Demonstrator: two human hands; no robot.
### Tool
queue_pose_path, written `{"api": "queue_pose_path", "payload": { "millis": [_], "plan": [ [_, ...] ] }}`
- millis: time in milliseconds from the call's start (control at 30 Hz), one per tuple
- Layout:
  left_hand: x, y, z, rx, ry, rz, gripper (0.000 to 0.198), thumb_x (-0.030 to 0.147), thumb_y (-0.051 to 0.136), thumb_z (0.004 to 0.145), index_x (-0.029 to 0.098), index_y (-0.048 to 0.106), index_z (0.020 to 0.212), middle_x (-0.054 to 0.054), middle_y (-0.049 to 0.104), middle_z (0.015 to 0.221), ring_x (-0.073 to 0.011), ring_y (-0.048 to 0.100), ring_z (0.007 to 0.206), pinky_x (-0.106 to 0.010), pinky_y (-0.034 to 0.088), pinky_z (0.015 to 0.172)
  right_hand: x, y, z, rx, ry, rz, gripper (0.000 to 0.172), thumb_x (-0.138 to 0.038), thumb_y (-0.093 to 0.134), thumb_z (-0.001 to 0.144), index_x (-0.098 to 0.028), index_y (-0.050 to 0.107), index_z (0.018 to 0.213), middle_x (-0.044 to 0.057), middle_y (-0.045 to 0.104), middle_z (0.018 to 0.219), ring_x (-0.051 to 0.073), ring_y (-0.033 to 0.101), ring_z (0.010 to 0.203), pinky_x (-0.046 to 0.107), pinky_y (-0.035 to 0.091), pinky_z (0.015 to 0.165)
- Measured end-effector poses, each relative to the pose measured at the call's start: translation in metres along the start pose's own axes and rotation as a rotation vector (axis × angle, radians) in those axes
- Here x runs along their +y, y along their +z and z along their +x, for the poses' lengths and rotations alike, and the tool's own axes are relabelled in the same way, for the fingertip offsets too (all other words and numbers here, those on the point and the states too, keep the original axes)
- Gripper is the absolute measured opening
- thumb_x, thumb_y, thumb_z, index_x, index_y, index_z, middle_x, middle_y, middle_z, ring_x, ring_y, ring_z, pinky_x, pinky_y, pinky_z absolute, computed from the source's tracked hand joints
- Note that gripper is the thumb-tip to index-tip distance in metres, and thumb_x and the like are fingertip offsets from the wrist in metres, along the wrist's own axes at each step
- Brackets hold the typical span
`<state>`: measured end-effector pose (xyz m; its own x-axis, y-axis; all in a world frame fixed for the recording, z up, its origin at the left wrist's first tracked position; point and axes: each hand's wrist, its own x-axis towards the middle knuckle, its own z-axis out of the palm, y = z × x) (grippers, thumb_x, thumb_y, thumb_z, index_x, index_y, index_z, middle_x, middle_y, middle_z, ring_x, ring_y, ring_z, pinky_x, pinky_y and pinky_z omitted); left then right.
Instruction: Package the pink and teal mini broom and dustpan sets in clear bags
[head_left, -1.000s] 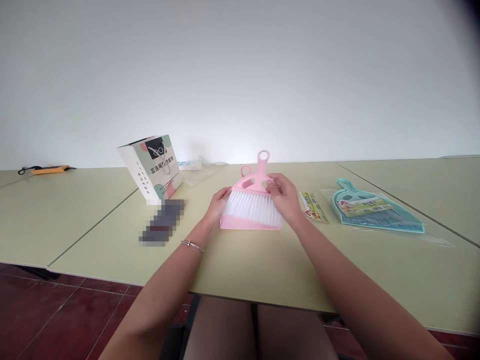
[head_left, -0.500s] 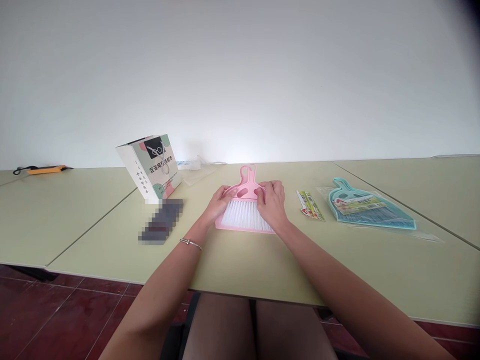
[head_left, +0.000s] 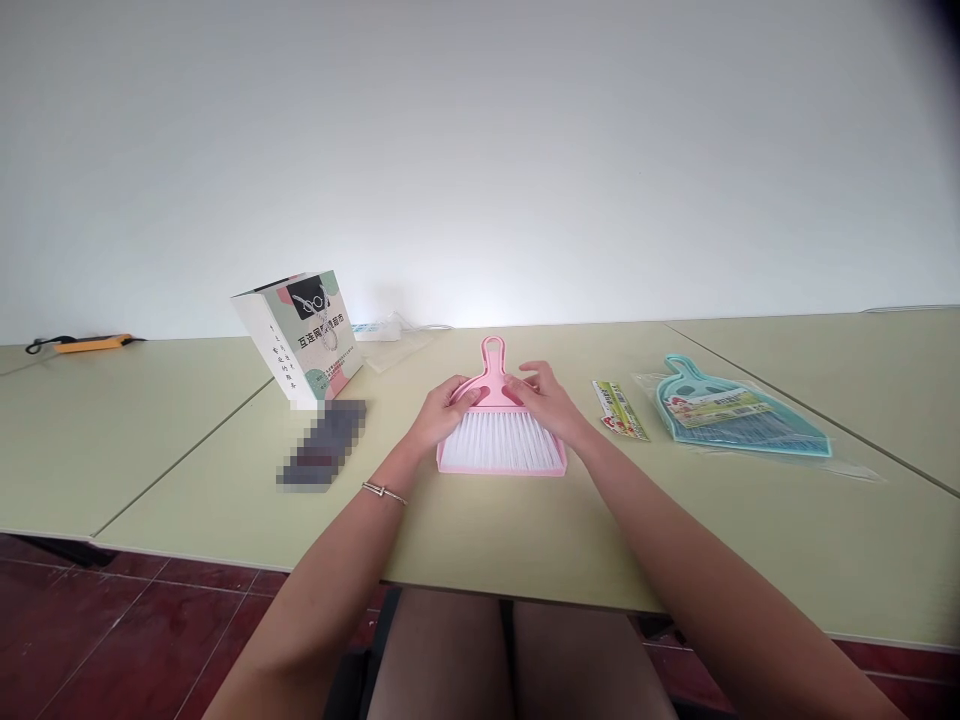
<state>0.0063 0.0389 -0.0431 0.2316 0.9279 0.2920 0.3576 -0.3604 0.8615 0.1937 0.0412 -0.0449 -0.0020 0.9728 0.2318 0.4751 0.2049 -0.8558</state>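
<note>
A pink hand brush (head_left: 498,441) with white bristles lies nested in a pink dustpan (head_left: 501,472) on the table, bristles toward me. Their looped handles line up at the far end. My left hand (head_left: 441,412) is closed around the left side of the pair, its thumb on the brush head. On the right side, my right hand (head_left: 549,398) touches the brush head with its thumb. Its index finger is raised and the fingers are apart. The right edge of the brush head is partly hidden by this hand.
To the right lie a printed card (head_left: 619,410) and a teal dustpan and brush set (head_left: 720,412) in clear plastic. A paper gift bag (head_left: 319,340) stands at left, behind a pixelated dark object (head_left: 324,445). Clear plastic wrapping (head_left: 397,345) lies near the wall, and an orange object (head_left: 94,343) is at far left.
The two pink handles, offset before, now overlap. The pair has turned slightly and come a little nearer me. My right hand has loosened, with its index finger lifted.
</note>
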Motion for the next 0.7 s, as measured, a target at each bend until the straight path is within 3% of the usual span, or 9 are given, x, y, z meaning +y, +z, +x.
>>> {"api": "queue_pose_path", "payload": {
  "millis": [100, 300, 433, 567, 700],
  "plan": [
    [0.004, -0.004, -0.002, 0.003, 0.039, 0.116, 0.034, 0.050, 0.049, 0.082, 0.020, 0.060, 0.094, 0.000, 0.064, 0.084, -0.0155, 0.057, 0.079, -0.025, 0.041, 0.069, -0.003, -0.003, -0.002, -0.163, -0.040, 0.044, 0.042, -0.057, 0.039, 0.086, -0.022, 0.057, 0.102, 0.005, 0.064, 0.100, 0.019, 0.059, 0.091, 0.029, 0.042, 0.075],
    [0.014, -0.013, -0.004, -0.032, 0.048, 0.417, 0.039, 0.055, 0.038, 0.087, 0.022, 0.058, 0.089, -0.001, 0.064, 0.078, -0.0175, 0.058, 0.074, -0.026, 0.040, 0.066, -0.015, 0.004, -0.012, -0.081, -0.167, -0.111, 0.036, -0.047, 0.035, 0.091, -0.021, 0.059, 0.089, 0.003, 0.067, 0.083, 0.017, 0.060, 0.077, 0.026, 0.040, 0.067],
    [0.029, -0.015, -0.008, -0.019, -0.021, 0.732, 0.039, 0.051, 0.029, 0.091, 0.022, 0.055, 0.100, -0.006, 0.065, 0.083, -0.0231, 0.061, 0.077, -0.029, 0.038, 0.064, -0.028, 0.006, -0.019, -0.033, -0.177, -0.429, 0.036, -0.042, 0.027, 0.095, -0.022, 0.056, 0.094, 0.003, 0.064, 0.071, 0.018, 0.057, 0.063, 0.025, 0.033, 0.056],
    [0.041, -0.010, -0.011, 0.074, 0.004, 0.803, 0.040, 0.048, 0.023, 0.094, 0.023, 0.053, 0.103, -0.007, 0.066, 0.097, -0.0226, 0.062, 0.082, -0.027, 0.037, 0.063, -0.041, 0.009, -0.026, 0.003, -0.195, -0.625, 0.036, -0.042, 0.023, 0.097, -0.022, 0.053, 0.097, 0.005, 0.065, 0.073, 0.019, 0.057, 0.060, 0.025, 0.025, 0.050],
    [0.041, -0.004, -0.010, 0.140, 0.020, 0.833, 0.046, 0.048, 0.019, 0.095, 0.021, 0.055, 0.088, -0.007, 0.066, 0.086, -0.0208, 0.061, 0.076, -0.026, 0.034, 0.059, -0.048, 0.015, -0.031, -0.038, -0.206, -0.655, 0.035, -0.041, 0.022, 0.097, -0.021, 0.051, 0.096, 0.005, 0.067, 0.074, 0.018, 0.058, 0.060, 0.024, 0.023, 0.049]
  ]
}}
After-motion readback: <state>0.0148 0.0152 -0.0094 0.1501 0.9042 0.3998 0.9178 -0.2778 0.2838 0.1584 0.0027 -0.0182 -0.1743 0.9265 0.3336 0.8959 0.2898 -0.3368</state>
